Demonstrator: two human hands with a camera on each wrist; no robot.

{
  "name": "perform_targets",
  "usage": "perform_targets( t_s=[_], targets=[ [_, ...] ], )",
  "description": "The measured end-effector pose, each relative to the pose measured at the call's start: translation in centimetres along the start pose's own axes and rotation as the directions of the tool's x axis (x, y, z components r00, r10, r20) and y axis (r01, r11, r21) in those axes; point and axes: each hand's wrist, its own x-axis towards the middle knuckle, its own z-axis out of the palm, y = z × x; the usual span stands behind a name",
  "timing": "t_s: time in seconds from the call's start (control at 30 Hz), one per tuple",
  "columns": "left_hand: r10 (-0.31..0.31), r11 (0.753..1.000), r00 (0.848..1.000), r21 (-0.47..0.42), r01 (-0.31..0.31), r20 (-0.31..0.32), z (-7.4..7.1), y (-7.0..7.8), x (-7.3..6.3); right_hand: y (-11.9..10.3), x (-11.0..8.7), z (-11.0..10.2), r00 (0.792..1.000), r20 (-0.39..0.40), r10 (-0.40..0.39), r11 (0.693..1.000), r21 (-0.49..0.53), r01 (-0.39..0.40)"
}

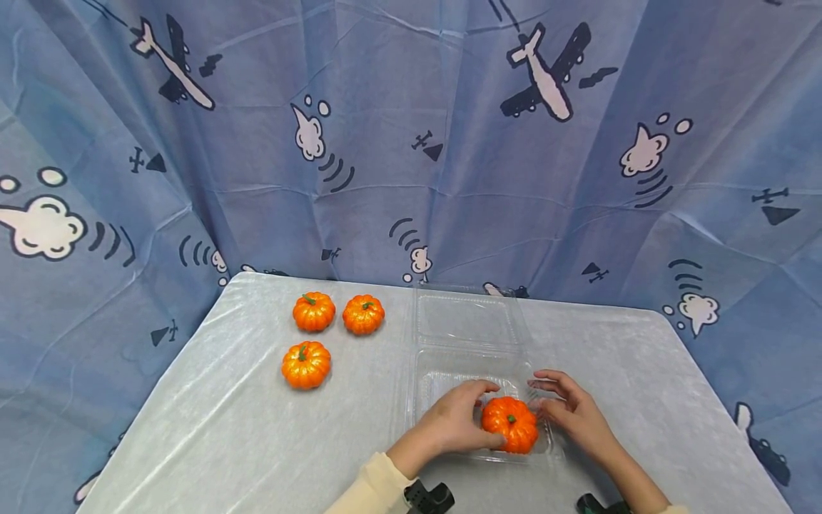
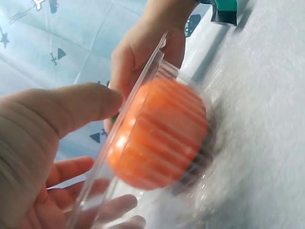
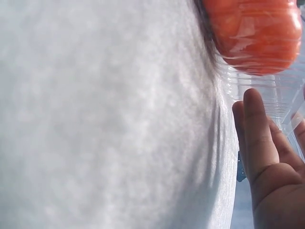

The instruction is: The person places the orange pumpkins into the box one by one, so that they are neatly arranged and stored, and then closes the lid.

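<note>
An orange toy pumpkin (image 1: 510,426) with a green stem sits in the near right corner of a clear plastic clamshell box (image 1: 443,364). My left hand (image 1: 454,420) is at the pumpkin's left side, thumb on the near side and fingers spread on the far side. In the left wrist view its thumb reaches over the box rim by the pumpkin (image 2: 157,136); whether it touches the pumpkin is unclear. At the box's right edge is my right hand (image 1: 578,417), its fingers extended. The right wrist view shows those fingers (image 3: 257,129) outside the ribbed clear wall.
Three more orange pumpkins stand left of the box: two at the back (image 1: 313,312) (image 1: 363,315) and one nearer (image 1: 306,365). The box's lid (image 1: 467,319) lies folded back behind it. A patterned blue curtain (image 1: 385,143) hangs behind the white-covered table (image 1: 225,428).
</note>
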Motion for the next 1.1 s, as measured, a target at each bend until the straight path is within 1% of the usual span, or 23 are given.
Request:
perform_targets(
  t_s=[0.27, 0.47, 0.53, 0.77, 0.87, 1.0, 1.1],
  targets=[
    [0.038, 0.999, 0.998, 0.027, -0.037, -0.047, -2.0, -0.1, -0.8, -0.1, 0.0, 0.4, 0.999, -0.034, 0.020, 0.999, -0.043, -0.022],
    [0.058, 0.998, 0.993, 0.036, -0.055, -0.101, -3.2, 0.4, -1.5, 0.0, -0.2, 0.4, 0.998, -0.040, 0.055, 0.997, -0.043, -0.056],
    [0.065, 0.998, 0.991, 0.027, -0.062, -0.114, -3.6, 0.5, -1.7, 0.0, -0.2, 0.4, 0.997, -0.039, 0.061, 0.997, -0.038, -0.063],
    [0.095, 0.995, 0.984, 0.024, -0.092, -0.152, -5.1, 0.7, -2.3, 0.0, -0.3, 0.4, 0.997, -0.043, 0.059, 0.997, -0.041, -0.061],
    [0.108, 0.994, 0.978, 0.025, -0.105, -0.176, -5.8, 0.8, -2.4, -0.1, -0.4, 0.4, 0.997, -0.047, 0.053, 0.997, -0.048, -0.055],
    [0.128, 0.992, 0.967, 0.024, -0.126, -0.222, -6.8, 0.9, -2.7, -0.1, -0.3, 0.3, 0.998, -0.042, 0.041, 0.998, -0.049, -0.043],
    [0.122, 0.992, 0.962, 0.009, -0.123, -0.244, -7.4, 0.9, -2.8, 0.0, -0.2, 0.2, 0.999, -0.035, 0.038, 0.998, -0.047, -0.040]
  ],
)
